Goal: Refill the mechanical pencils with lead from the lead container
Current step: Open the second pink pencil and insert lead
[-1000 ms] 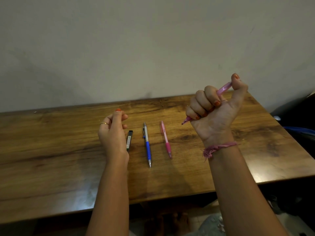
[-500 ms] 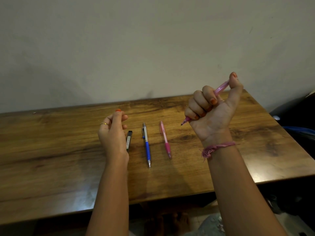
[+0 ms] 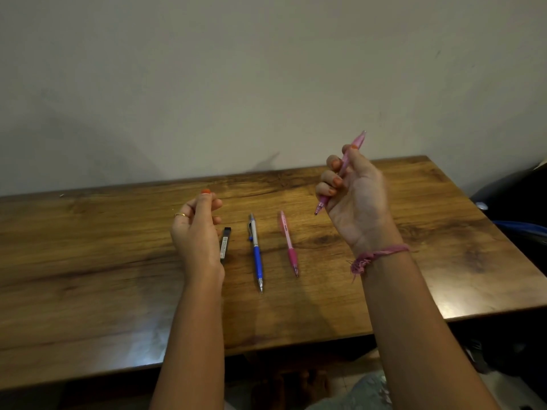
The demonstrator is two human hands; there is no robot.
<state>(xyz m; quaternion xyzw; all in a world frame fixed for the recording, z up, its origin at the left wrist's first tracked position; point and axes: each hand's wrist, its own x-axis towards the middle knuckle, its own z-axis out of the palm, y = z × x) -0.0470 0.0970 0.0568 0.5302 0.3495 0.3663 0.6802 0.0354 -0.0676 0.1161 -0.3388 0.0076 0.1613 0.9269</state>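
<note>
Head view. Wooden table (image 3: pixel 88 276) against a plain wall.

Right hand (image 3: pixel 356 202): raised above the table, fingers curled round a light pink mechanical pencil (image 3: pixel 343 170), held slanted, tip down-left, cap end up-right. Slightly blurred.

Left hand (image 3: pixel 196 232): raised, fingers loosely curled, thumb meeting fingertips; whether anything is pinched cannot be told.

On the table, left to right: black lead container (image 3: pixel 225 245), just beside the left hand; blue-and-silver mechanical pencil (image 3: pixel 256 253); pink mechanical pencil (image 3: pixel 289 244). All lie apart, roughly parallel.
</note>
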